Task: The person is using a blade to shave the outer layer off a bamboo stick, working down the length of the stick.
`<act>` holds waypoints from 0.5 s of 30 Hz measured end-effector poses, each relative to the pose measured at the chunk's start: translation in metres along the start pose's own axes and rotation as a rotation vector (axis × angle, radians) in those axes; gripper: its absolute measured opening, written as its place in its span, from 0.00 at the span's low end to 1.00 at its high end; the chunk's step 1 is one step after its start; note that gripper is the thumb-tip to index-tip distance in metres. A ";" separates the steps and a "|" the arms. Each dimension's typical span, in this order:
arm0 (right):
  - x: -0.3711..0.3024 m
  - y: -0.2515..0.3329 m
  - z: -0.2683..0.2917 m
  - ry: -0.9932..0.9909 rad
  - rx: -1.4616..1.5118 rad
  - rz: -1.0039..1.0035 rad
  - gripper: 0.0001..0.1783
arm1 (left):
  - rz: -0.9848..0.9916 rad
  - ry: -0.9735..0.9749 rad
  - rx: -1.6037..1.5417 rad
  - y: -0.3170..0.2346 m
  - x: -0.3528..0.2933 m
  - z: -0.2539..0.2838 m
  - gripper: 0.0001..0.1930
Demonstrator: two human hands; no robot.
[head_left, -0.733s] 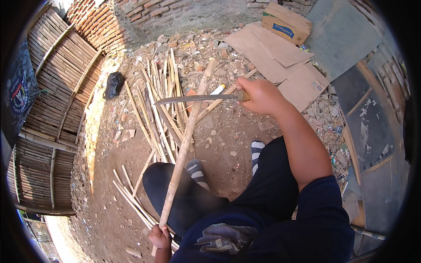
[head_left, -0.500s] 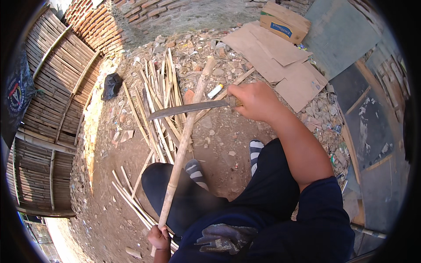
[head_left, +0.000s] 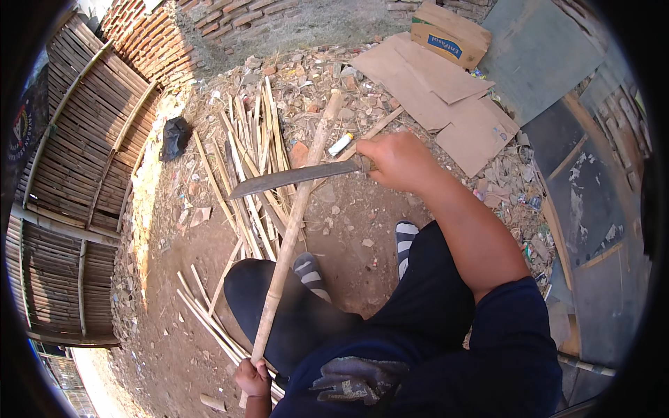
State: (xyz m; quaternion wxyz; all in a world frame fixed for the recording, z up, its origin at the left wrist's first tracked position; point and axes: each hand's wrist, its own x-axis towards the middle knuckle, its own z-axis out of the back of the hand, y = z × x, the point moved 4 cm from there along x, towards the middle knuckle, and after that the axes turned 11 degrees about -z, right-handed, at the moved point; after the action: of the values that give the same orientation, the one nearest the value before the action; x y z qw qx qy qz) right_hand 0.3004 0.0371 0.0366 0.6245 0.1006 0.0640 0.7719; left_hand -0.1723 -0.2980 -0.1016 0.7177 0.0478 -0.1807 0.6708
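Clearly, the right hand has its fingers closed around the handle of the knife, forearm stretched forward and leftward. The blade crosses over the bamboo pole, which slants across the left thigh; the left hand, low, grasps it near its lower end.

The left hand grips a bamboo pole, the right hand a machete crossing over it

Outdoor yard where I'm standing, direct sun. Brick wall ahead, slatted bamboo wall left, rubble and bare soil underfoot.
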 end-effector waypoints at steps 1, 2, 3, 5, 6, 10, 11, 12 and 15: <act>0.006 -0.020 -0.008 -0.004 0.053 -0.099 0.22 | -0.010 0.013 0.007 -0.002 0.003 -0.001 0.31; 0.018 -0.051 -0.024 -0.009 0.106 -0.197 0.22 | -0.020 0.025 0.013 -0.004 0.009 -0.001 0.31; 0.026 -0.059 -0.019 -0.028 0.161 -0.285 0.22 | -0.027 0.021 0.026 -0.003 0.016 -0.001 0.32; 0.022 -0.066 -0.020 -0.019 0.074 -0.273 0.22 | -0.025 0.049 0.016 -0.005 0.020 0.009 0.32; 0.019 -0.061 -0.020 -0.002 0.036 -0.263 0.22 | -0.032 0.048 0.027 -0.007 0.018 0.014 0.32; 0.008 -0.040 -0.006 -0.062 0.071 -0.190 0.22 | -0.008 0.052 0.021 -0.003 0.010 0.011 0.31; 0.006 -0.029 -0.004 -0.038 0.037 -0.145 0.22 | 0.005 0.057 0.021 -0.001 0.007 0.010 0.31; 0.006 -0.021 0.000 -0.023 -0.005 -0.101 0.22 | 0.015 0.040 0.008 -0.002 0.007 0.009 0.30; 0.007 -0.011 -0.012 -0.095 0.001 0.029 0.19 | 0.007 -0.015 0.004 -0.001 0.007 0.007 0.32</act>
State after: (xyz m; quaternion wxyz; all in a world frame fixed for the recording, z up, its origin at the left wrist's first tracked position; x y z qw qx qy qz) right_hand 0.3068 0.0465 0.0230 0.6155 0.1382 0.0331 0.7752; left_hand -0.1724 -0.2937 -0.0924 0.7140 0.0538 -0.1849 0.6731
